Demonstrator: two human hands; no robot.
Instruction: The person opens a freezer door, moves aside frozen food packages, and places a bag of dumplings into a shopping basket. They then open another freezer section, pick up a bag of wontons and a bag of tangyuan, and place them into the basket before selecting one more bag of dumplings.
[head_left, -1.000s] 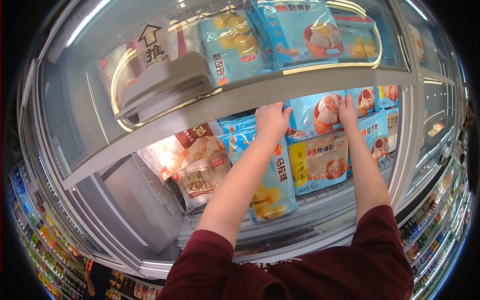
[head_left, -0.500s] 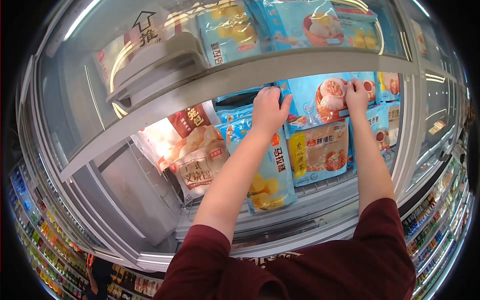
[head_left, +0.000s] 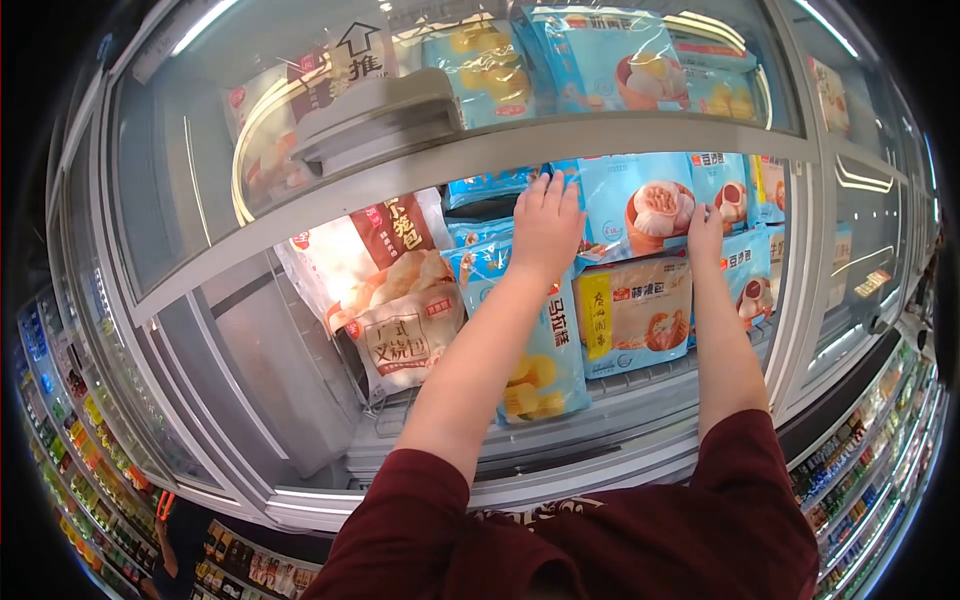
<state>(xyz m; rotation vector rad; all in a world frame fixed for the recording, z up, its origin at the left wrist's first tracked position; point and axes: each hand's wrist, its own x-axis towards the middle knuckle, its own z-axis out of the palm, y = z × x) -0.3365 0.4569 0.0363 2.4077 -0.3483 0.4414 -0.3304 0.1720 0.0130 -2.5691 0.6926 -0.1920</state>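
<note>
In the head view, a light-blue bag of frozen buns (head_left: 612, 195) lies between my two hands inside a freezer. My left hand (head_left: 548, 228) rests along the bag's left edge, fingers stretched out. At its right edge my right hand (head_left: 706, 238) has its fingers curled in, pinching the side of the bag. Directly below is a bag with a yellow stripe (head_left: 645, 315). A blue bag of yellow cakes (head_left: 548, 370) sits under my left forearm. By my right wrist stands a bag of red bean buns (head_left: 748, 272).
A glass lid with a grey handle (head_left: 385, 120) covers the freezer's back half, its frame (head_left: 500, 145) just above my hands. White bags of buns (head_left: 400, 335) lie at the left. Shelves of goods (head_left: 880, 440) and a person (head_left: 180, 545) are beyond the freezer.
The blue bag of buns has moved slightly down and settled straighter behind the striped bag. My left fingers have straightened; my right hand has slid lower on the bag's edge.
</note>
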